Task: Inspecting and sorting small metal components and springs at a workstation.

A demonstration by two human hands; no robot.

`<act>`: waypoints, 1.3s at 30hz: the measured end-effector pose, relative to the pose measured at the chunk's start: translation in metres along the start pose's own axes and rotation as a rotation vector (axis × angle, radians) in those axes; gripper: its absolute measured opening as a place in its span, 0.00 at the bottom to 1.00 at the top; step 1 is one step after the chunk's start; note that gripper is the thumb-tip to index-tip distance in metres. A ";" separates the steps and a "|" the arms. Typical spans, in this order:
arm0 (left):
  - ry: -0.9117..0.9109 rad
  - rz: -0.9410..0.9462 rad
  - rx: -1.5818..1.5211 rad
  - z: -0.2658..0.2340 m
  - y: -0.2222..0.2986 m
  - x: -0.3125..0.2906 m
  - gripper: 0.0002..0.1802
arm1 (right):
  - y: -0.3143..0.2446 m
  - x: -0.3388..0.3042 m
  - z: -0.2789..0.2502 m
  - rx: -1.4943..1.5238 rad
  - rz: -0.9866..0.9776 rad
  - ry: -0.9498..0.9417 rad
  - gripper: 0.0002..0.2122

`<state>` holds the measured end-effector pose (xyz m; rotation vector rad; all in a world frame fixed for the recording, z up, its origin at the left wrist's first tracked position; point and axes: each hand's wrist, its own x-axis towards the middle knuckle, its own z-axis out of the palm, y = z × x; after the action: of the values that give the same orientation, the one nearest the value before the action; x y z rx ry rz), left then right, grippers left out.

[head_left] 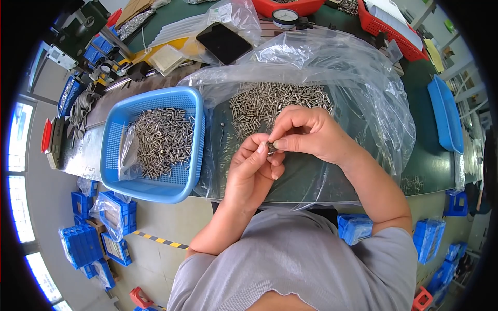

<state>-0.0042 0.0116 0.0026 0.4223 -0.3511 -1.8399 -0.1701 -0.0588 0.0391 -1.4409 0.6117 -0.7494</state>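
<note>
Both hands are up close together over the middle of the table (430, 160), pinching the same tiny metal part (271, 146) between them. The left hand (252, 171) comes up from below with its fingers curled and the fingertips pressed on the little piece from the left side, so it's closed narrow around it. The right hand (306, 133) comes in from the right and sits just above and touching the left, thumb and forefinger nipped on the same piece, other fingers folded over. The part itself is so small and so covered by fingertips that I can't really tell its shape, just that it's grey metal like the rest. Right behind the right hand, just past the knuckles, there's a big heap of small silver screws or pins (270, 101) lying on a clear plastic bag (358, 78) that's spread open on the dark green table, with the bag's edges puffed up around both hands. A couple of stray pieces lie on the plastic just left of the left hand's fingertips. Further off to the left of the left hand sits a blue plastic basket (150, 186) with another pile of the same silver parts (163, 140) inside, partly on a bit of clear plastic. Well beyond the hands at the far side of the table there's a flat black tray (224, 42) and a round dial gauge (285, 17), plus a red basket (386, 31) off to the far right.
</note>
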 end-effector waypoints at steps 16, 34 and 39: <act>0.000 -0.003 -0.001 0.000 0.000 0.000 0.08 | -0.008 -0.002 0.002 -0.187 -0.003 0.037 0.03; -0.019 -0.059 0.041 -0.004 0.001 0.000 0.08 | -0.006 -0.001 0.006 -0.338 -0.177 0.034 0.05; -0.008 -0.041 0.051 0.002 -0.001 0.001 0.10 | -0.012 -0.001 0.005 -0.534 -0.268 0.117 0.06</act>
<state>-0.0067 0.0112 0.0038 0.4609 -0.3981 -1.8760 -0.1676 -0.0547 0.0518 -2.0087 0.7539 -0.9277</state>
